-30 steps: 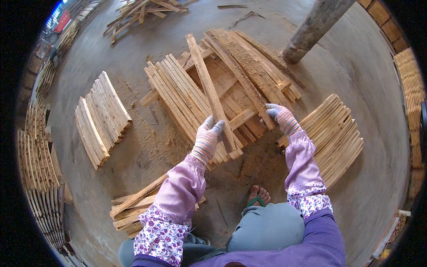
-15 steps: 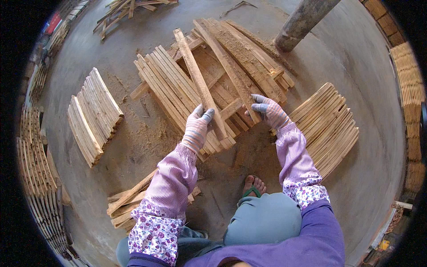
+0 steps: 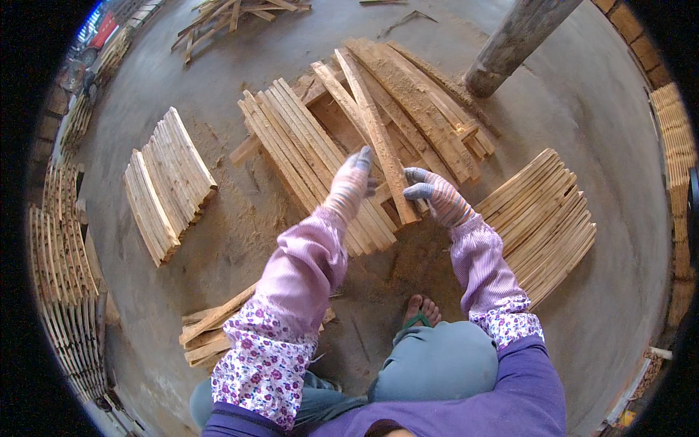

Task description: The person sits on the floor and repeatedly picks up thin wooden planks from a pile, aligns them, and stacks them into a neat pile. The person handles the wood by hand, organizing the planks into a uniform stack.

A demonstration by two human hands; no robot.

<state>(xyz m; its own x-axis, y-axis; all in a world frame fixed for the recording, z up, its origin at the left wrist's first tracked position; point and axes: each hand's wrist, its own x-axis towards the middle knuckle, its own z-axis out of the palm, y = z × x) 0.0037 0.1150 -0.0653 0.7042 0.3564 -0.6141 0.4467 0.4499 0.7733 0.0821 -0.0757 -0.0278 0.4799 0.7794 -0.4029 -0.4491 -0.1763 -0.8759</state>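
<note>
My right hand (image 3: 441,198), in a striped knit glove with grey fingertips, grips the near end of a long wooden strip (image 3: 380,138). This strip slants away to the far left and crosses over a second strip (image 3: 337,93), whose near part is mostly hidden. My left hand (image 3: 349,188), gloved alike and slightly blurred, is left of the held strip, thumb raised and fingers apart, with nothing visible in it. Below it lies a row of strips (image 3: 291,146) side by side on a low wooden support. Rougher, sawdust-covered boards (image 3: 415,102) lie on the right of that support.
Neat strip stacks stand on the floor at left (image 3: 171,182) and right (image 3: 542,226). Short offcuts (image 3: 211,328) lie by my left forearm. A round post (image 3: 510,54) rises at the far right. Scrap wood (image 3: 233,18) lies far off, and sawdust (image 3: 247,207) covers the floor nearby.
My left hand has let go of the strip it held and moved up and right. The right hand's strip has swung more upright and now crosses another. The view has shifted slightly.
</note>
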